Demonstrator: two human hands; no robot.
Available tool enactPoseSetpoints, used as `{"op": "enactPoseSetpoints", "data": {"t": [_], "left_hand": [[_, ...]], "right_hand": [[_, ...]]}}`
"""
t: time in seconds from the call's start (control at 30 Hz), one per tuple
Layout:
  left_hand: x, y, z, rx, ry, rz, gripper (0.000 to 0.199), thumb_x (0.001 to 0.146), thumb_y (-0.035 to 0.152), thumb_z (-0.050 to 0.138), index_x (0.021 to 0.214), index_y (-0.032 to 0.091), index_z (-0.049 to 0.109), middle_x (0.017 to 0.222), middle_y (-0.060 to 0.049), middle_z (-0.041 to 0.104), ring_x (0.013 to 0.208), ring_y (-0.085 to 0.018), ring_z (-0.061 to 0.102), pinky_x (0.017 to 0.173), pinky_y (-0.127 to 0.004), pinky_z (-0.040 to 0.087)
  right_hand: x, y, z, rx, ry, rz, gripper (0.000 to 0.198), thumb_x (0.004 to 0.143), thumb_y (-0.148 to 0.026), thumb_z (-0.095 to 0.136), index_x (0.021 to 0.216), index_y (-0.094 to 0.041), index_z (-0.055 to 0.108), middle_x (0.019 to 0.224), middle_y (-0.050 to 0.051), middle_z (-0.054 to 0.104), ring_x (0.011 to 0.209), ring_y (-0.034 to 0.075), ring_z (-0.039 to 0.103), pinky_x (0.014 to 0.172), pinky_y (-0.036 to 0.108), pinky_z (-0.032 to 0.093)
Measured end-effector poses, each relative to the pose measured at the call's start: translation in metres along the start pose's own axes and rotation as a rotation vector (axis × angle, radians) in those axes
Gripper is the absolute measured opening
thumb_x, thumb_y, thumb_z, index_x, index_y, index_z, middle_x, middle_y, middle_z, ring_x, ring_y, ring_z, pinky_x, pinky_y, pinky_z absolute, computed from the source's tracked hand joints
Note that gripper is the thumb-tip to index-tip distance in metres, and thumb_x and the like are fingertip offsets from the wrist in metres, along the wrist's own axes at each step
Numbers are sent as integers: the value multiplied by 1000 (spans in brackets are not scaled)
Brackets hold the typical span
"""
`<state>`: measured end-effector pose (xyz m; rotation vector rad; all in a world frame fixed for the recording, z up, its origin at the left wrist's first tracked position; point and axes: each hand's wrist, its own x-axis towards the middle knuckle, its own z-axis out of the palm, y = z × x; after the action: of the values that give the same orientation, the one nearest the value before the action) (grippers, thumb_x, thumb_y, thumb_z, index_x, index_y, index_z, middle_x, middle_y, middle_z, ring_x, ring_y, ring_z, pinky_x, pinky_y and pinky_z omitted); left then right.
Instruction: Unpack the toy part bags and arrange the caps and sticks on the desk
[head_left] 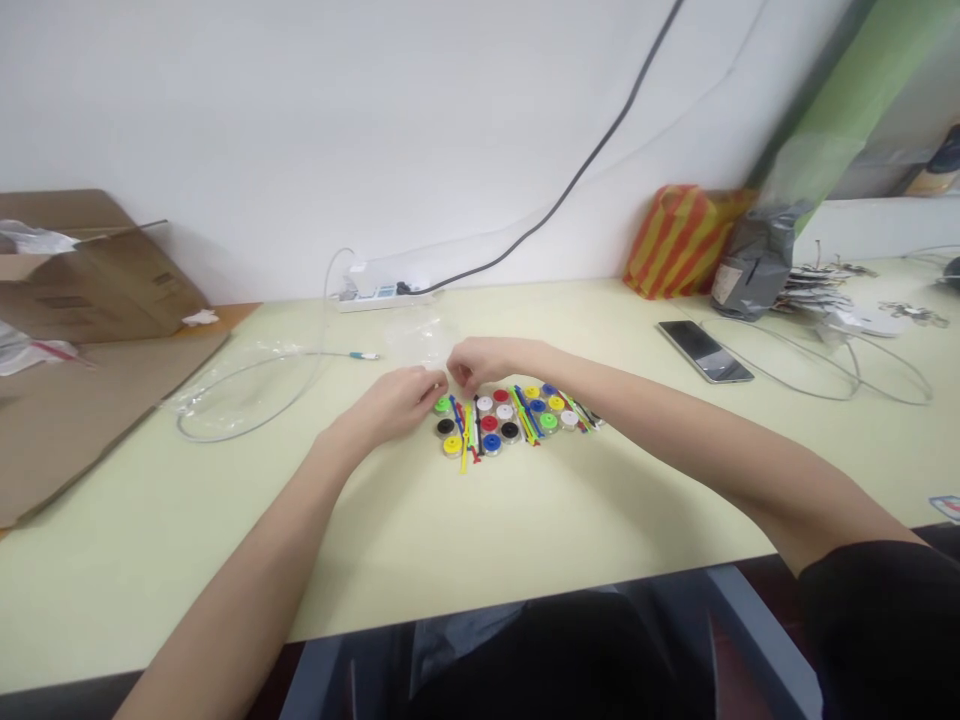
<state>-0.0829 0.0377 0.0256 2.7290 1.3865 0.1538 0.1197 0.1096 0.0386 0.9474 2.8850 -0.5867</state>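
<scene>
Several small round plastic discs in various colours lie in a cluster on the table, among them a yellow disc (452, 446), a black disc (445, 426) and a blue disc (491, 443). Thin coloured plastic strips, such as a yellow strip (465, 440), lie between groups of discs. My left hand (401, 402) is at the cluster's left end, its fingers pinched beside a green disc (442, 405). Just above the same end, my right hand (484, 362) has its fingers curled down, close to the left fingertips. Whatever either hand holds is hidden.
Clear plastic wrap (416, 338) lies behind my hands, before a power strip (382, 296). A cardboard box (112, 280) and a looped cable (247, 430) are on the left. On the right are a phone (705, 352), a striped bag (667, 245) and a grey pouch (756, 262).
</scene>
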Motion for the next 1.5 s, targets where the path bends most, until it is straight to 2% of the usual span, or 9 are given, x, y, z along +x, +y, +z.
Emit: {"op": "enactPoseSetpoints", "data": {"t": [0.2,0.4,0.73,0.8,0.97,1.07,1.23,1.43,1.5], "left_hand": [[0,2,0,-2,3,-13,29,101,31,36,82,21,56,77,-6,59,69,-21,55,62,-31,33],[0,-1,1,-14,-10,-15,30,100,30,36,85,21,59,78,-6,61,69,-21,55,63,-32,33],[-1,-3,0,21,-19,-49,35,105,41,32,83,22,52,72,-5,58,67,-23,56,62,-31,30],[-1,-4,1,37,-26,-58,37,106,44,31,84,23,52,71,-5,59,68,-23,57,61,-31,29],[-1,-3,3,33,-32,-48,36,106,43,30,90,23,55,73,-5,61,69,-24,58,61,-32,31],[-1,-2,3,17,-34,-43,34,106,41,31,90,23,55,74,-5,62,69,-23,58,62,-32,31],[-1,-3,4,-5,-25,-37,33,105,38,32,85,23,55,73,-4,61,67,-22,56,62,-32,31],[-1,-6,6,-8,-24,-34,31,104,37,34,86,23,55,73,-4,60,67,-23,56,61,-32,31],[-1,-8,8,-7,-19,-34,31,104,37,34,86,23,55,73,-4,61,68,-23,57,61,-32,32]], "right_hand": [[8,3,-9,-71,1,11,17,79,-16,78,94,-10,75,94,8,75,73,14,59,62,23,38],[11,7,-9,-66,-21,79,25,76,-25,84,96,-11,76,89,6,75,70,14,59,63,24,37],[-5,63,-4,-118,138,181,13,83,-14,71,95,-12,75,93,9,75,77,16,61,65,24,38],[-11,67,-1,-81,175,160,14,84,-11,67,96,-12,75,92,9,74,77,16,60,66,24,39],[-19,66,5,93,202,-13,16,82,-10,67,97,-13,75,92,7,73,77,14,61,71,23,44],[-20,62,7,110,180,-56,14,80,-9,69,91,-12,76,89,6,73,78,15,62,72,24,44],[-17,57,9,87,219,-49,11,81,-9,67,87,-12,75,86,6,73,79,16,62,71,23,42],[-15,62,8,-163,314,91,14,81,-5,67,87,-13,76,91,9,72,86,20,61,73,26,39],[-18,60,7,-171,345,66,14,81,-6,68,89,-14,77,93,10,71,89,21,61,74,27,40]]}}
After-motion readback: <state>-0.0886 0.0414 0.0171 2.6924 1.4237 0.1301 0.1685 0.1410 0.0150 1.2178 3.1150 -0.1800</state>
